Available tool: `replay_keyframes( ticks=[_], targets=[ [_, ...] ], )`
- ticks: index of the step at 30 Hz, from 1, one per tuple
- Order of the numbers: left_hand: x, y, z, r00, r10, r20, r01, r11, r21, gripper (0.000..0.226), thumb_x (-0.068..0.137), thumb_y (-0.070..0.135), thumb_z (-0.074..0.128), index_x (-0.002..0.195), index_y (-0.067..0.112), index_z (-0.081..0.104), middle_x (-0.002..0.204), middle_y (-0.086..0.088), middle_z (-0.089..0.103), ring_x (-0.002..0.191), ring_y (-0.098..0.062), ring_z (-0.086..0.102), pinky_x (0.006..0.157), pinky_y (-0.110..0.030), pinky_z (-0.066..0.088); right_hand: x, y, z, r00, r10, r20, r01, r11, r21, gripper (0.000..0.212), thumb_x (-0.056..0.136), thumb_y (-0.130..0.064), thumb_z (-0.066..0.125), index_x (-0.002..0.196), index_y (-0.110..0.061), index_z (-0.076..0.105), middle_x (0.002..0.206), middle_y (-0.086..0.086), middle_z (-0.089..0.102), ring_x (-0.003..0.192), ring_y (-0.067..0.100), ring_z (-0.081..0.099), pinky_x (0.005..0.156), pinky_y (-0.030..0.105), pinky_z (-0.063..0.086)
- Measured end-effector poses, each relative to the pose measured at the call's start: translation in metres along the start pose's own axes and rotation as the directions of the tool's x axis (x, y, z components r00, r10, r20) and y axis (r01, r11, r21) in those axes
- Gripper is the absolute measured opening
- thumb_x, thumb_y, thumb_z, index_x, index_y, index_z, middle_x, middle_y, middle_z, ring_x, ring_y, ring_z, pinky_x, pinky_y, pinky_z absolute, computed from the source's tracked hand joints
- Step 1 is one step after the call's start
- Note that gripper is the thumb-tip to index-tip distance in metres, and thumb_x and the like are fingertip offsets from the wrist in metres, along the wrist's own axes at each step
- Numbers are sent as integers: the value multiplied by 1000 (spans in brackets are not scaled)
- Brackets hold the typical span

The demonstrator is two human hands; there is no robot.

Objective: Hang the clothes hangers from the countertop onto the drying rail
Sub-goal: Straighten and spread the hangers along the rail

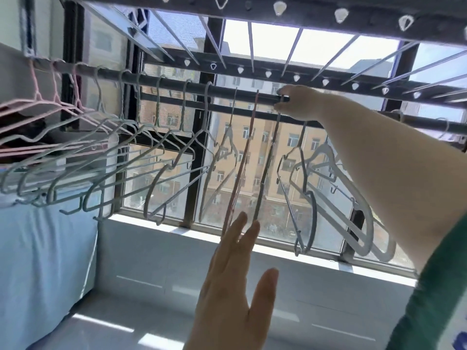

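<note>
Pinching the hook of a hanger (265,170) at the rail (177,83), the right hand (298,102) has bare rail rightward (a short stretch); the left hand (235,286) is flat and empty.

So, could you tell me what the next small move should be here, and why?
Probably seat the hanger fully on the drying rail and let go: the right hand pinches its top at the rail, while the open left hand sits beneath it.
</note>
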State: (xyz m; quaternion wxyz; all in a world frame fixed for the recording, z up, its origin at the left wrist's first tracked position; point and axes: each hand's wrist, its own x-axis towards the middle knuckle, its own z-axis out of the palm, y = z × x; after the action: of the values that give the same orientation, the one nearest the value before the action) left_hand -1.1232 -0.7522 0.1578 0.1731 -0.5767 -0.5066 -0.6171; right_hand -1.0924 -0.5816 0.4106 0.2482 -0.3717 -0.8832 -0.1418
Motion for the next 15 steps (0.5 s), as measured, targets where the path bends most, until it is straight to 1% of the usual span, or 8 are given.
replay_keyframes(
  ticks=[2,3,5,7,9,11,13,15],
  targets=[
    [-1,-3,7,1000,-3,21,3,999,33,57,87,63,21,136,36,29,146,36,11,131,23,7,86,17,2,-1,1,0,1000,1,1,-1,1000,1,44,100,-21,39,141,-8,32,141,14,41,127,30,41,102,32,34],
    [-1,-3,10,999,-20,34,19,999,29,58,85,67,20,136,42,24,144,40,7,130,25,5,86,17,3,-2,2,0,1000,-2,1,2,1000,0,44,99,-21,39,140,-8,33,140,14,42,127,30,41,101,32,34],
    [0,1,13,986,-137,97,139,990,-12,65,69,84,12,130,63,4,132,56,-5,122,34,-3,85,16,7,-3,2,0,1000,-8,0,8,1000,-8,44,99,-21,38,141,-8,31,140,14,42,125,30,42,100,32,35],
    [1,7,11,938,-281,204,293,956,-29,69,46,95,3,113,78,-8,118,64,-17,110,42,-9,82,15,3,-3,2,0,1000,-14,1,14,1000,-10,44,99,-21,38,141,-8,32,138,14,43,123,30,44,98,32,37],
    [3,10,11,909,-321,267,361,926,-113,67,39,97,6,103,84,-10,117,65,-9,106,45,-1,77,18,6,-4,3,0,1000,-18,4,18,1000,-13,44,99,-21,38,140,-8,33,137,14,44,122,30,45,97,33,38],
    [3,11,15,894,-318,316,396,892,-221,65,40,98,14,101,86,-5,123,61,3,111,42,9,79,18,12,-5,4,0,1000,-19,5,19,1000,-18,43,99,-21,38,140,-7,33,137,14,43,123,29,44,97,32,37],
    [2,11,19,892,-297,341,401,867,-294,66,41,98,20,103,85,1,126,59,11,119,34,16,87,11,18,-5,5,0,1000,-19,7,19,1000,-16,43,99,-21,38,139,-7,34,137,14,44,123,30,44,98,33,37],
    [1,13,22,893,-281,351,404,845,-350,68,41,97,24,105,84,6,127,57,17,122,30,21,94,2,19,-6,6,-1,1000,-20,13,20,1000,-20,42,99,-21,38,138,-6,34,136,15,44,123,31,44,99,33,37]
  ],
)
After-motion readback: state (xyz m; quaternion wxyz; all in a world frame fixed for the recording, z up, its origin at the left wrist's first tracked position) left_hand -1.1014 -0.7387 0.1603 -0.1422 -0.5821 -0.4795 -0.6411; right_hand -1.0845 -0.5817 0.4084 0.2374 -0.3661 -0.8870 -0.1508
